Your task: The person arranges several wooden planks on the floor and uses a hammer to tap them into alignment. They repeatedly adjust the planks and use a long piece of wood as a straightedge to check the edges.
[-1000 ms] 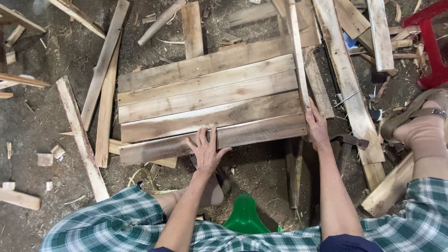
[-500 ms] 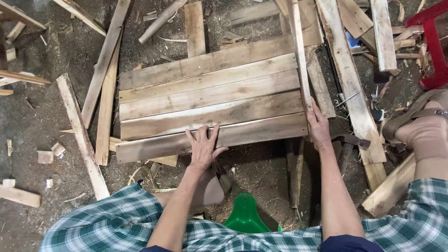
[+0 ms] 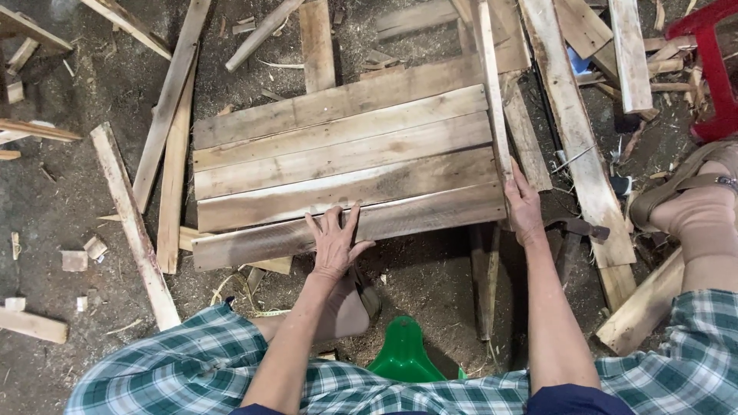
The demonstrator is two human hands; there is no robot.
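Note:
Several rough wooden planks [image 3: 346, 154] lie side by side on the dirt floor, forming a panel. My left hand [image 3: 334, 242] rests flat with fingers spread on the nearest plank [image 3: 430, 219]. At the panel's right end my right hand [image 3: 524, 207] grips the lower end of a narrow upright batten [image 3: 492, 84] that runs across the plank ends.
Loose boards and offcuts [image 3: 165, 146] lie scattered to the left and behind. More long boards [image 3: 573, 131] lie at the right, with a red stool [image 3: 711, 69] behind them. A green plastic seat [image 3: 403, 353] is under me, my sandalled foot [image 3: 692, 207] at right.
My left hand has shifted slightly along the nearest plank. The right hand stays on the batten's end.

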